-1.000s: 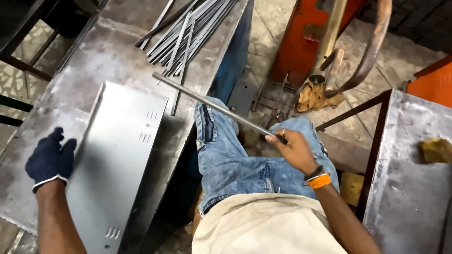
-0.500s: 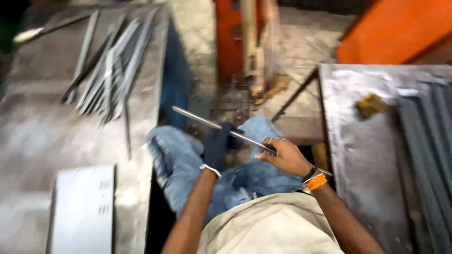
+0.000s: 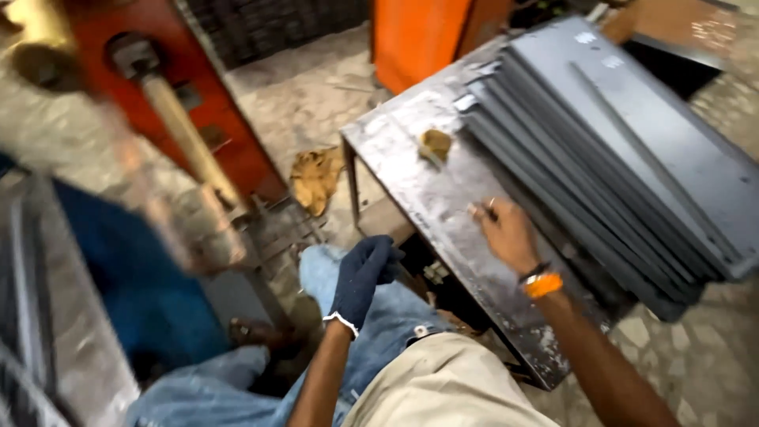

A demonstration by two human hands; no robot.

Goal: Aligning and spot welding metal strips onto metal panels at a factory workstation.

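Observation:
My right hand [image 3: 506,233] is bare, with an orange wristband, and rests on the grey steel table [image 3: 419,186] at the right. Its fingers touch the table surface right beside a stack of dark grey metal sheets [image 3: 601,158]. A thin grey rod [image 3: 632,130] lies along the top of that stack, and nothing shows in the hand. My left hand [image 3: 362,273], in a dark blue glove, hangs curled over my jeans-clad knee [image 3: 395,324], close to the table's near corner, and holds nothing that I can see.
A yellowish rag [image 3: 435,144] lies on the table near the stack. A brown cloth [image 3: 316,178] lies on the tiled floor. An orange-red machine with a wooden lever [image 3: 190,142] stands at the far left. A blue-sided bench [image 3: 118,277] is blurred at the left.
The view has swung right from the left bench to the steel table. The rod that both hands held has left them. My right hand has moved onto the table; my left has dropped to my knee.

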